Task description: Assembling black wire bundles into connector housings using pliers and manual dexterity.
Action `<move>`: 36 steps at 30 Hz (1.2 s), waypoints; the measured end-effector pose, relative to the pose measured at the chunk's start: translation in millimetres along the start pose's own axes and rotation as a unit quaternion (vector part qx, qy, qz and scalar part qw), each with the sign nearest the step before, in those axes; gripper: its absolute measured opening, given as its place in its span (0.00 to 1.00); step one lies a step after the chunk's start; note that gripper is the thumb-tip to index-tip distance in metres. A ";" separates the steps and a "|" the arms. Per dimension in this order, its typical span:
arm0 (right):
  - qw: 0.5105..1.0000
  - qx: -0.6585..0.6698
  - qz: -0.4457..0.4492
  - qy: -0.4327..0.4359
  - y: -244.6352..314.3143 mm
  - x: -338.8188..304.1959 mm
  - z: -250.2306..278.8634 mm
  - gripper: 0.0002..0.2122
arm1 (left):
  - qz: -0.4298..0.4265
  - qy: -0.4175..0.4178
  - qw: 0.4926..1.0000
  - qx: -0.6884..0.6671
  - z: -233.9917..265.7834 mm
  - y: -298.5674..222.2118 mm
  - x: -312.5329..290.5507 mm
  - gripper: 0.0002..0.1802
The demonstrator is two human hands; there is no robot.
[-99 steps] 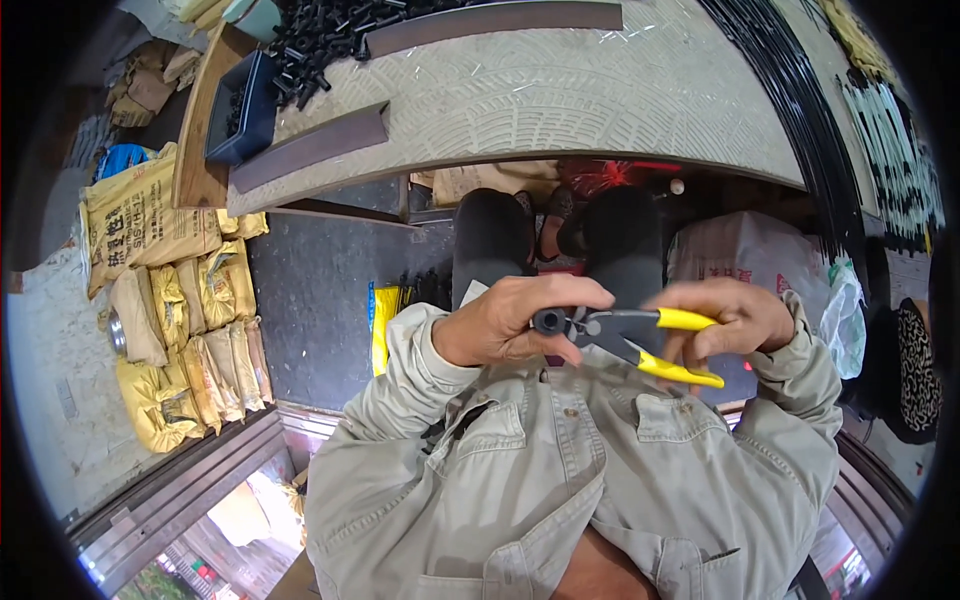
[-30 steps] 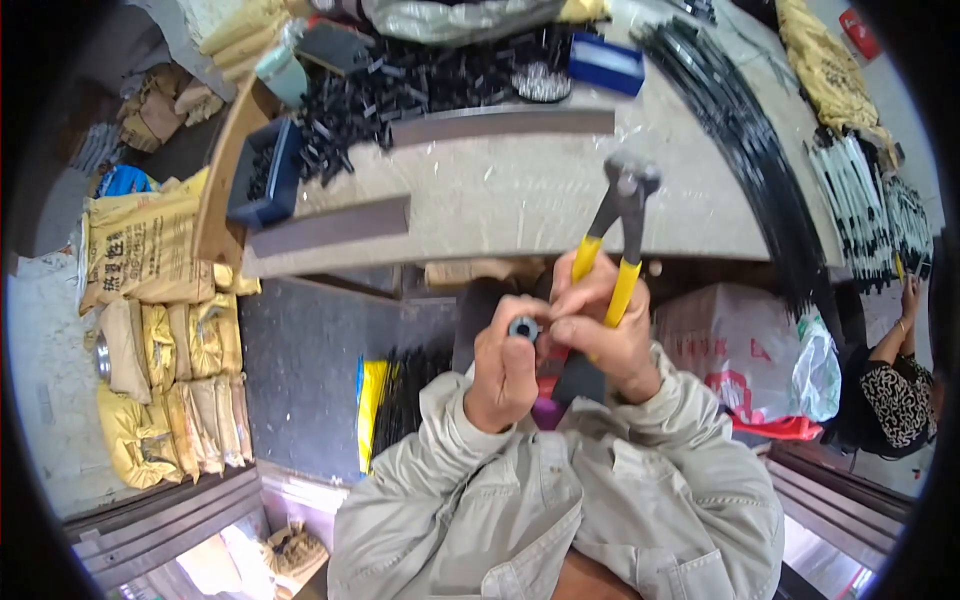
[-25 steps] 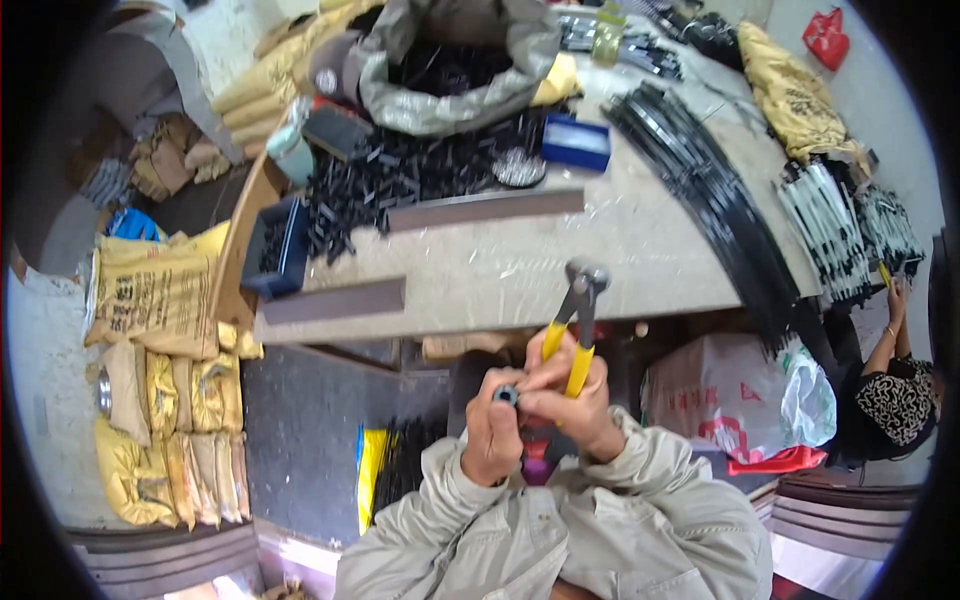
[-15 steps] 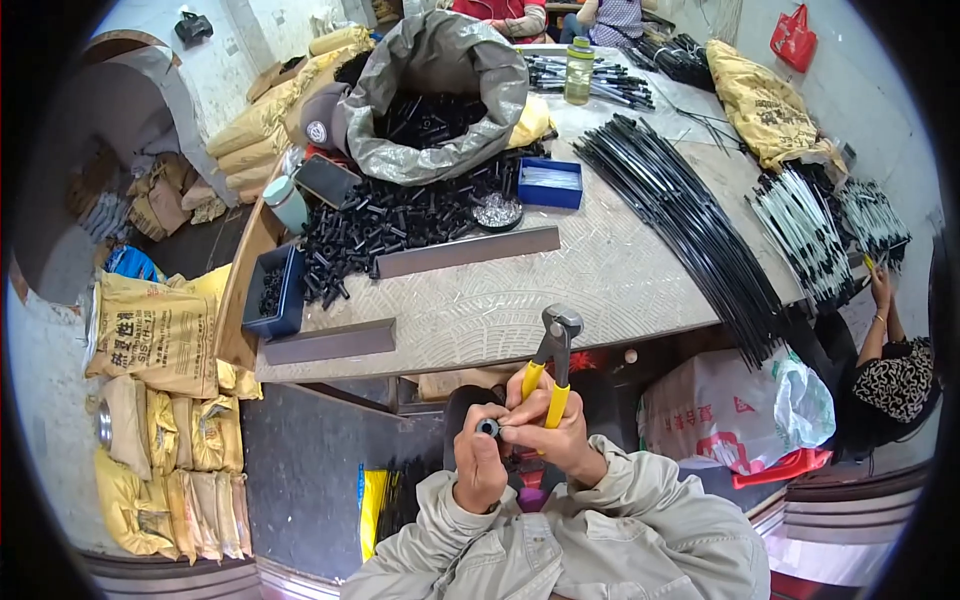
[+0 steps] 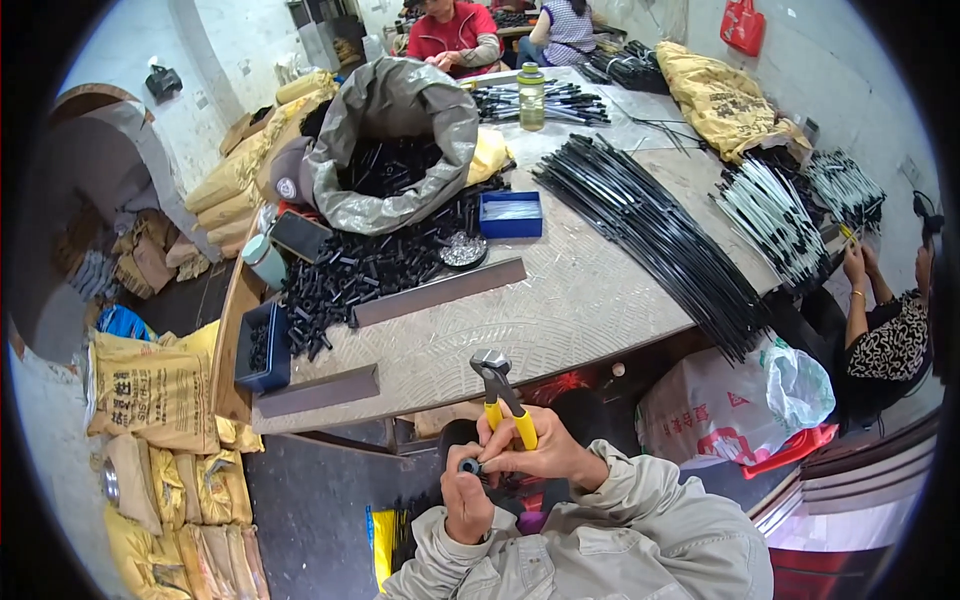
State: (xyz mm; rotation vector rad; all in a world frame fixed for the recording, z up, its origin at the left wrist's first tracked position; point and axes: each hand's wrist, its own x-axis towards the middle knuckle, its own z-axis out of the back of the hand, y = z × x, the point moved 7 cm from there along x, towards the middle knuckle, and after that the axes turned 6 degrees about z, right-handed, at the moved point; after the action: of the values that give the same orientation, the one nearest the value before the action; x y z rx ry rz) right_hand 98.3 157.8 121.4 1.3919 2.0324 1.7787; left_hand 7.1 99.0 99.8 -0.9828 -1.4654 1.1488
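Note:
In front of my lap, my left hand [image 5: 466,508] is closed around a short black tubular piece [image 5: 470,466], its round open end facing up. My right hand [image 5: 548,452] grips end-cutting pincers with yellow handles [image 5: 524,428], the metal head pointing up and away from me. The right thumb and fingertips reach the black piece beside the left thumb. Most of that piece is hidden by my fingers. Beyond my hands, loose black tubular parts [image 5: 350,268] lie heaped on the table [image 5: 600,270].
An open grey sack [image 5: 335,165] of black parts stands on the heap. Blue boxes [image 5: 512,222], metal angle bars [image 5: 440,292] and long black rods [image 5: 650,240] lie around. A white bag [image 5: 690,410] is at right. Co-workers sit at the far side and right.
The view has shifted, with the scene sliding left and down. The pincers' head now leans left, where it leaned right before. Both hands keep their hold.

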 end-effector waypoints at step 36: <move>0.522 -0.810 0.105 0.246 1.0 -28.5 -31.9 0.21 | 0.001 -0.006 1.000 0.024 55.2 42.2 -26.8 0.31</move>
State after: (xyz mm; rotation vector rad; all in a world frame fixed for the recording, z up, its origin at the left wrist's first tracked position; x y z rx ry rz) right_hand 96.0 115.1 118.8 0.3495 -0.4545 2.7378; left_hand -41.4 73.2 49.6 -0.9448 -1.4409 1.1878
